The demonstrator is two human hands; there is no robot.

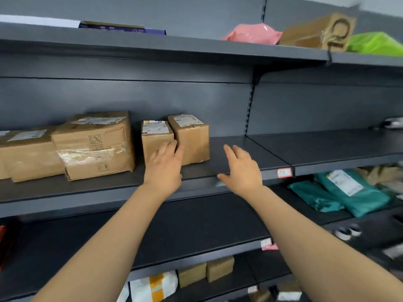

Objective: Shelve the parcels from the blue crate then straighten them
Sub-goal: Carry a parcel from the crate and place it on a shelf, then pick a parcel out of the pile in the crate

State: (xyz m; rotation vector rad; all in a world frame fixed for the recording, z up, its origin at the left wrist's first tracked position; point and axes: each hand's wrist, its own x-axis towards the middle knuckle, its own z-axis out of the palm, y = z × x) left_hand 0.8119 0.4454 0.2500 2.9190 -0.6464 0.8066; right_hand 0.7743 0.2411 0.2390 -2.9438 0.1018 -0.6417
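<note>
Several brown cardboard parcels stand in a row on the middle grey shelf [229, 149]. A small box [152, 138] with a white label and a taller box [192, 138] sit side by side. My left hand [164, 168] lies flat against the front of the small box, fingers spread, touching both boxes. My right hand [242, 168] hovers open over the bare shelf to the right of the taller box, holding nothing. A large taped box [93, 147] and another box [26, 153] stand further left. The blue crate is out of view.
The top shelf holds a pink bag [253, 32], a brown box [318, 32] and a green bag [375, 43]. Teal mailers [340, 192] lie on the lower right shelf. Small boxes [207, 272] and a white-orange bag [154, 287] sit lower down.
</note>
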